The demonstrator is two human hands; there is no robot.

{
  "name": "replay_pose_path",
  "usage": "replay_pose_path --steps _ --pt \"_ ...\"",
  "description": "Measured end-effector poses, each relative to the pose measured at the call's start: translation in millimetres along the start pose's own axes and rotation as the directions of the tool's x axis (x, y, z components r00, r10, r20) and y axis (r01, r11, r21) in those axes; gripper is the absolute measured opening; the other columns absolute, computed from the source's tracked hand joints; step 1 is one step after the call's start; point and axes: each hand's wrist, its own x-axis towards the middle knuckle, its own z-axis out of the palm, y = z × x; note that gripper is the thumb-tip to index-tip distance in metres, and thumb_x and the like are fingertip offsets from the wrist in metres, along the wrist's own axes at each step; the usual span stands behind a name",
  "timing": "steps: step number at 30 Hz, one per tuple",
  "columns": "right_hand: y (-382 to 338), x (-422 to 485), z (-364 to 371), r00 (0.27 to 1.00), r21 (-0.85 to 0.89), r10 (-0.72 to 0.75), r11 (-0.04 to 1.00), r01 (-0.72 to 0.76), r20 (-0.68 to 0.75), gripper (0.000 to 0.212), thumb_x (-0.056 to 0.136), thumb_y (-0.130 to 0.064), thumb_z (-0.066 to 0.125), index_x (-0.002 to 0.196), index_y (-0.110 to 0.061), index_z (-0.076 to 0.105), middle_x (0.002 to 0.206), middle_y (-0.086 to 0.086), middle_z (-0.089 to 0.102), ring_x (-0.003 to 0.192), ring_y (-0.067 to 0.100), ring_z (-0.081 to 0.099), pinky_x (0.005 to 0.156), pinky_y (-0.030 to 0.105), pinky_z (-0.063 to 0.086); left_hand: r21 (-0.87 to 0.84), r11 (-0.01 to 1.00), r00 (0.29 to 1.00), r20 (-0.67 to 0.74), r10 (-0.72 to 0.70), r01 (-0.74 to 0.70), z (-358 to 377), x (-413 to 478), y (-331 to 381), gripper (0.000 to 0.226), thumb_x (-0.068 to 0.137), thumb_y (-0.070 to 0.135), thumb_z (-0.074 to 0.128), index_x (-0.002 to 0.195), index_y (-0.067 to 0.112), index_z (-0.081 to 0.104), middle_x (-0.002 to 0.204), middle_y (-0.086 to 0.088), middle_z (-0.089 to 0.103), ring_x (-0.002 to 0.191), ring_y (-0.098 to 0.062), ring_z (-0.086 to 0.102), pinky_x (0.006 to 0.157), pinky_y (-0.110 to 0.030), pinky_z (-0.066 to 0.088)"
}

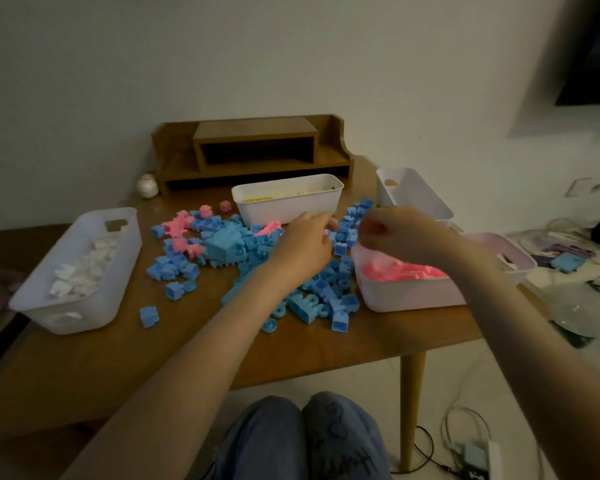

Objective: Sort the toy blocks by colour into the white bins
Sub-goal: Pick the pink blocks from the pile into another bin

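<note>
Blue blocks [229,247] and some pink blocks [179,225] lie heaped in the middle of the wooden table [125,362]. My left hand [303,244] reaches into the heap in front of the middle bin, fingers on a pink block [271,228]; whether it grips it is hidden. My right hand [399,233] hovers above the far end of the bin of pink blocks [406,299], fingers curled; something pink shows between them, blurred. The left bin [94,306] holds white blocks. The middle bin [288,206] holds yellow blocks. The back right bin [416,195] looks empty.
A wooden desk shelf [253,150] stands at the back of the table, a small round ornament [147,186] at its left. Right of the table lie a pale pink bin [513,258], cables and a blue block [567,261]. My knees [302,438] are below the front edge.
</note>
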Motion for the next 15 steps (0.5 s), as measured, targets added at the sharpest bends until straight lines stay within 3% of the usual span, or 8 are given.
replay_pose_path --steps 2,7,9,11,15 --pt "-18.5 13.8 9.7 0.997 0.021 -0.068 0.997 0.067 0.034 0.025 0.091 -0.022 0.056 0.115 -0.014 0.058 0.111 0.001 0.059 0.101 0.015 0.053 0.078 0.019 0.037 0.103 0.994 0.997 0.053 -0.051 0.045 -1.7 -0.5 -14.6 0.033 0.094 0.009 0.045 0.124 0.018 0.053 0.126 -0.01 0.047 0.117 -0.028 0.046 0.095 -0.04 0.043" --pt "-76.3 38.2 48.1 0.995 0.268 -0.059 0.96 0.08 -0.085 0.04 0.09 0.001 0.043 0.129 -0.008 0.045 0.13 0.013 0.047 0.118 0.028 0.047 0.094 0.035 0.042 0.489 0.866 0.95 0.205 -0.234 0.108 -7.3 -1.9 -43.0 0.048 0.097 0.018 0.038 0.144 0.027 0.029 0.145 -0.007 0.033 0.137 -0.029 0.024 0.111 -0.053 0.018" --pt "-95.0 43.9 67.7 0.995 0.337 -0.073 0.937 0.093 -0.071 0.048 0.089 0.007 0.038 0.136 -0.006 0.04 0.137 0.015 0.041 0.125 0.029 0.04 0.1 0.037 0.038 0.501 0.859 0.94 0.234 -0.249 0.103 -9.8 -5.0 -48.8 0.045 0.098 0.022 0.039 0.142 0.019 0.031 0.146 -0.006 0.034 0.135 -0.028 0.028 0.113 -0.051 0.015" --pt "-100.0 53.9 84.4 0.995 0.308 -0.064 0.948 0.084 -0.075 0.048 0.089 0.004 0.037 0.137 -0.006 0.04 0.139 0.015 0.039 0.128 0.031 0.037 0.105 0.04 0.032 0.438 0.891 0.957 0.188 -0.221 0.12 -11.7 -7.6 -55.3 0.042 0.096 0.021 0.044 0.137 0.016 0.036 0.138 -0.007 0.041 0.128 -0.029 0.037 0.109 -0.047 0.024" --pt "-81.8 81.3 102.7 0.974 0.161 0.155 0.979 -0.128 -0.167 0.046 0.093 -0.017 0.046 0.137 -0.009 0.037 0.141 0.012 0.035 0.134 0.029 0.029 0.108 0.038 0.02 0.419 0.897 0.982 0.056 -0.181 0.142 -11.6 -6.7 -67.5 0.021 0.097 0.017 0.045 0.116 0.014 0.052 0.119 -0.008 0.047 0.111 -0.032 0.047 0.091 -0.046 0.035"
